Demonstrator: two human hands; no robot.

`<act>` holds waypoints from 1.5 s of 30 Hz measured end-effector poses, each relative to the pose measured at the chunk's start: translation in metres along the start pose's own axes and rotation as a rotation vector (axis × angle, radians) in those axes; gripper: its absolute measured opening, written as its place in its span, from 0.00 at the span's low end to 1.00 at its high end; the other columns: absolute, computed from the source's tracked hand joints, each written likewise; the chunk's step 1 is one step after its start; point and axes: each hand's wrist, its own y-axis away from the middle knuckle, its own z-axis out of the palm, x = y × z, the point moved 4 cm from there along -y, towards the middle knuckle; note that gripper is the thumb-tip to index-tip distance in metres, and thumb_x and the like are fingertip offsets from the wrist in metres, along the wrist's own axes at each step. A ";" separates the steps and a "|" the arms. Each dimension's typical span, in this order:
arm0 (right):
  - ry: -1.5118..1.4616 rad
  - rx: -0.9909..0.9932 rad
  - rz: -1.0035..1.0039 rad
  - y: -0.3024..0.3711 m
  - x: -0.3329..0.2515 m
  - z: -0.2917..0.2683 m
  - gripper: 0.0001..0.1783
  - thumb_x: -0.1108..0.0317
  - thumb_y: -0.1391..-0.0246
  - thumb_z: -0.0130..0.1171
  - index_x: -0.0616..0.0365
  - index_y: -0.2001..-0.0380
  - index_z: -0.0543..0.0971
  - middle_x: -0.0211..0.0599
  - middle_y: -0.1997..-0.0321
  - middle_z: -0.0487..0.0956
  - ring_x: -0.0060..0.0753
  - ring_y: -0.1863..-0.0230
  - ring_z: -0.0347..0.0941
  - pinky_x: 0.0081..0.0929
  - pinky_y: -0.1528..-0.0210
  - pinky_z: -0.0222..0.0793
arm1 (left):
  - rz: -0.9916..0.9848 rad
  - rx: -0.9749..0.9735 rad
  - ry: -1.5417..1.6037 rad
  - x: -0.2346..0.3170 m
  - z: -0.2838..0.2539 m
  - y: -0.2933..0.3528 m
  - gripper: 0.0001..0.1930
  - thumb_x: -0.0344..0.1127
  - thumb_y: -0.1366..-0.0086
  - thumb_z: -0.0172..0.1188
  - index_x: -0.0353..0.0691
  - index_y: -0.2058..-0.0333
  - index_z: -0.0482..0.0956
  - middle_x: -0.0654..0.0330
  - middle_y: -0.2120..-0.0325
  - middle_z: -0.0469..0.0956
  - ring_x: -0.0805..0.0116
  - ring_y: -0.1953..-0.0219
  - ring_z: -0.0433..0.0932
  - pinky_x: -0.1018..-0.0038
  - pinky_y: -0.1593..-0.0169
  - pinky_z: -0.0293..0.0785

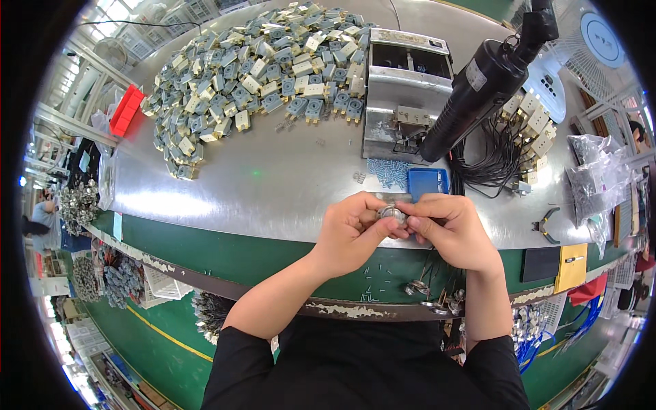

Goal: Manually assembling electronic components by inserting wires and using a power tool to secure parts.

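Between both hands, over the near edge of the metal tabletop, is a small round silvery metal part (391,214). My left hand (350,229) pinches it from the left with thumb and fingers. From the other side my right hand (447,225) grips its edge, fingertips closed; the underside is hidden by fingers. Just beyond the hands lie a blue tray (428,182) and a heap of small bluish screws (389,172). Several more round metal parts with dark cords (418,287) rest by the front edge, below my right hand.
A large pile of grey and cream socket-like blocks (273,65) covers the back left. A metal fixture (406,96) and a black cylindrical tool (471,92) stand behind the hands. Black cables (488,160), pliers (546,225) and a yellow notebook (572,266) lie rightward; a red bin (127,111) sits far left.
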 end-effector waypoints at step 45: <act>0.734 0.085 -0.183 -0.006 0.026 -0.043 0.09 0.80 0.47 0.65 0.67 0.69 0.73 0.48 0.53 0.71 0.54 0.52 0.71 0.34 0.46 0.69 | 0.051 0.500 -1.884 0.114 -0.309 0.047 0.18 0.36 0.37 0.69 0.34 0.50 0.85 0.46 0.56 0.85 0.46 0.50 0.81 0.57 0.45 0.76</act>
